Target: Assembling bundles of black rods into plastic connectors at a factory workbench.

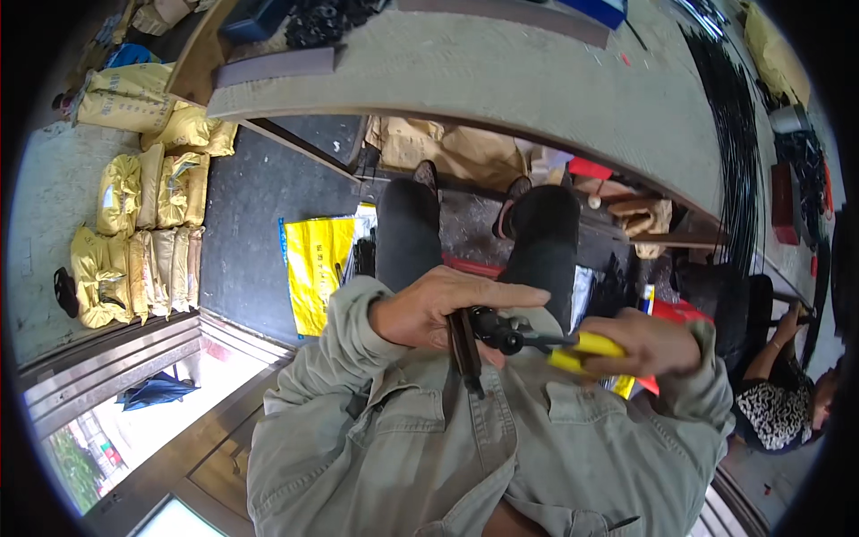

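In front of my chest, my left hand (447, 309) is closed around a black part (498, 332) with a round, hollow-looking end. Dark, narrow strips (464, 353) hang below that hand, and its index finger stretches over the top of the part. My right hand (649, 345), slightly blurred, grips yellow-handled pliers (595, 346). Their dark tip points left and reaches the round end of the part; whether it bites on it I cannot tell. What the left palm covers is hidden.
A grey workbench (537, 80) spans the far side, with a bundle of thin black rods (734, 134) at its right. Yellow sacks (148, 197) are stacked at the left. Beside my legs lies a yellow bag (315, 268). Another person (778, 403) sits at the right.
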